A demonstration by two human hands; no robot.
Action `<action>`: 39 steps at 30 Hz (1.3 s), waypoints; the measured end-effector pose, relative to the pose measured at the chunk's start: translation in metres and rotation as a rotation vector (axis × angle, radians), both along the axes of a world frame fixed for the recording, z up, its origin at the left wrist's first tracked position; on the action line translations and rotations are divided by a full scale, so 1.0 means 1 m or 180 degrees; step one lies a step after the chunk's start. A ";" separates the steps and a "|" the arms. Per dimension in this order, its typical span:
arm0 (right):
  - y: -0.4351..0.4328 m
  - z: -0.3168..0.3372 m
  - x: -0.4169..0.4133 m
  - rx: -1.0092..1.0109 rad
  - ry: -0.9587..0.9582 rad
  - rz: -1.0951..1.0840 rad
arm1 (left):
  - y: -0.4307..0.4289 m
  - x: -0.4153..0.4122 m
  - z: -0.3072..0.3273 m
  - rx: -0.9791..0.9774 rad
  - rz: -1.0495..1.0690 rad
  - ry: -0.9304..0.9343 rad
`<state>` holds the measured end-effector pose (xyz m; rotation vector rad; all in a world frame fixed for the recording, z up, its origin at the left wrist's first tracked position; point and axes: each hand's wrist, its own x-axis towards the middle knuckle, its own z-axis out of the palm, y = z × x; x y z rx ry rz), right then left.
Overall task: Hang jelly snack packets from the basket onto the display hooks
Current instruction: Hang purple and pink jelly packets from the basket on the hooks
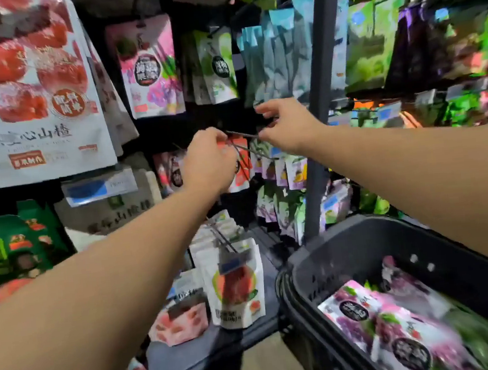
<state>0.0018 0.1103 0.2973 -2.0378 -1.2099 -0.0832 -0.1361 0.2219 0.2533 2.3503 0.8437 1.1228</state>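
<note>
While both arms reach into the rack, the scene from largest thing to smallest reads:

Display rack: a dark upright post (322,92) with rows of hung snack bags on either side; pink packets (149,71) and green-and-white ones (218,67) hang above the hands.

Basket: a black plastic basket (364,250) at lower right, close beside the rack, not touching either hand.

Jelly snack packets: purple-and-pink packets (367,313) lie flat and overlapping in the basket, a fair few, so by my judgement most of the hanging is not yet done.

Left hand: the left hand (208,161) is curled nearly closed around the near end of a thin metal display hook (242,136); whether it also pinches a packet I cannot tell.

Right hand: the right hand (286,126) has fingertips drawn together at the same hook, palm empty as far as shows.

Handling: these packets look light, soft and glossy, likely slippery and prone to flop. Judged best taken by the stiff sealed top edge near the hang hole, so the hole stays open to thread onto the hook tip.
</note>
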 end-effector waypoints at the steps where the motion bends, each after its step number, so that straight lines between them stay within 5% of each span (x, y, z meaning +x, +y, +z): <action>1: -0.023 -0.013 -0.007 -0.0046 0.0097 -0.0093 | -0.019 -0.003 -0.014 -0.0030 -0.0096 0.0137; 15: -0.263 -0.154 -0.102 -0.0964 0.0892 -0.1172 | -0.205 -0.048 -0.146 -0.0323 -0.1559 0.1595; 30: -0.283 -0.269 -0.042 -0.1275 0.1730 -0.1908 | -0.220 0.092 -0.210 0.0320 -0.2268 0.3375; 39: -0.273 -0.327 -0.007 -0.1686 0.2135 -0.2594 | -0.220 0.132 -0.245 -0.0609 -0.2412 0.4164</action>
